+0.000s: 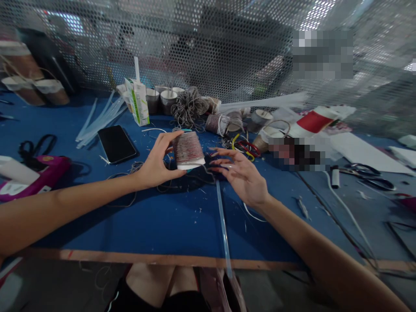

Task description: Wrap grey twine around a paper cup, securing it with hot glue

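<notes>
Through the head camera I am watching my left hand gripping a cord-wrapped cup, thumb on the side toward the near edge of the tabletop and fingers on the side toward the far edge. The cup is sitting tilted in that grip over the middle of the tabletop, its white band showing toward the near edge; I cannot tell whether it is touching the surface. My right hand is hovering just beside it, fingers loosely spread, with a thin cord strand running close to the fingertips; I cannot tell whether they are pinching it. Just below that hand, a clear stick is stretching across the near edge and hanging over. Left of the cup, a black phone is lying flat, while a magenta glue gun is resting toward the left edge. Along the far edge, a drink carton is standing near a grey cord tangle, and a red-banded spool is lying farther right. Toward the right edge, black-handled scissors are lying near a white cable.
</notes>
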Demonstrator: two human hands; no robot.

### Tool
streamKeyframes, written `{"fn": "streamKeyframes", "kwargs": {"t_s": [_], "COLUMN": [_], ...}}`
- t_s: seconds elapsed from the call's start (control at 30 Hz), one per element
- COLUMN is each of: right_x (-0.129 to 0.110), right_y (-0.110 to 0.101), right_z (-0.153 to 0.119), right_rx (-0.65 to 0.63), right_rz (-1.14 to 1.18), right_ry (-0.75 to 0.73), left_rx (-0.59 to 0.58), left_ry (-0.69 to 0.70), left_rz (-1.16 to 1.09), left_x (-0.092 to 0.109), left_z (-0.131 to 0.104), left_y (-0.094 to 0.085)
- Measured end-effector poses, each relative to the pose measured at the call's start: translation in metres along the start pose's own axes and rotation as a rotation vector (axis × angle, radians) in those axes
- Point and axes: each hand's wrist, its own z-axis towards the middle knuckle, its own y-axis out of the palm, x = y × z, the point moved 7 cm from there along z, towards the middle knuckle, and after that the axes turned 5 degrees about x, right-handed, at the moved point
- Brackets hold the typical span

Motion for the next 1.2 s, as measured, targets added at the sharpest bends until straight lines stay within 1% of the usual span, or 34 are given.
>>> {"fn": "streamKeyframes", "kwargs": {"t_s": [0.1, 0.13, 0.17, 0.2, 0.23, 0.27, 0.3, 0.37, 0.4, 0.47, 0.53, 0.67, 0.77, 0.9, 0.97, 1.1, 1.2], "right_x": [-0.012, -0.018, -0.024, -0.028, -0.031, -0.032, -0.03, -0.024, -0.02, -0.017, -0.016, -0.014, -0.012, -0.014, -0.017, -0.023, -0.026], "right_y": [-0.015, -0.017, -0.016, -0.013, -0.006, 0.002, 0.011, 0.029, 0.035, 0.043, 0.045, 0.041, 0.037, 0.031, 0.028, 0.019, 0.013], "right_z": [0.0, -0.003, -0.007, -0.011, -0.016, -0.02, -0.024, -0.032, -0.036, -0.04, -0.04, -0.036, -0.034, -0.031, -0.029, -0.026, -0.025], "right_rx": [0.142, 0.167, 0.165, 0.128, 0.057, -0.036, -0.145, -0.348, -0.424, -0.512, -0.537, -0.508, -0.454, -0.378, -0.332, -0.209, -0.111], "right_rz": [-0.18, -0.226, -0.255, -0.266, -0.265, -0.255, -0.247, -0.266, -0.294, -0.357, -0.387, -0.399, -0.398, -0.333, -0.339, -0.422, -0.4], "right_ry": [-0.275, -0.376, -0.462, -0.52, -0.541, -0.527, -0.473, -0.319, -0.256, -0.192, -0.171, -0.144, -0.138, -0.154, -0.183, -0.25, -0.276], "left_rx": [-0.034, -0.045, -0.053, -0.059, -0.063, -0.065, -0.065, -0.059, -0.058, -0.062, -0.069, -0.053, -0.036, -0.026, -0.023, -0.008, -0.003], "left_ry": [-0.031, -0.038, -0.039, -0.034, -0.025, -0.013, 0.0, 0.02, 0.027, 0.029, 0.021, 0.028, 0.04, 0.028, 0.017, 0.007, -0.005], "left_rz": [0.032, 0.046, 0.059, 0.07, 0.079, 0.085, 0.088, 0.089, 0.088, 0.089, 0.09, 0.084, 0.077, 0.07, 0.064, 0.037, 0.024], "left_x": [-0.002, -0.002, -0.003, -0.004, -0.004, -0.004, -0.003, -0.002, -0.002, -0.001, -0.001, -0.001, -0.001, 0.0, 0.001, 0.002, 0.002], "left_z": [0.001, 0.001, 0.001, 0.001, 0.001, 0.001, 0.002, 0.002, 0.002, 0.002, 0.002, 0.002, 0.002, 0.002, 0.002, 0.002, 0.002], "left_y": [0.002, 0.003, 0.004, 0.004, 0.005, 0.005, 0.005, 0.005, 0.005, 0.005, 0.005, 0.005, 0.005, 0.004, 0.003, 0.002, 0.001]}}
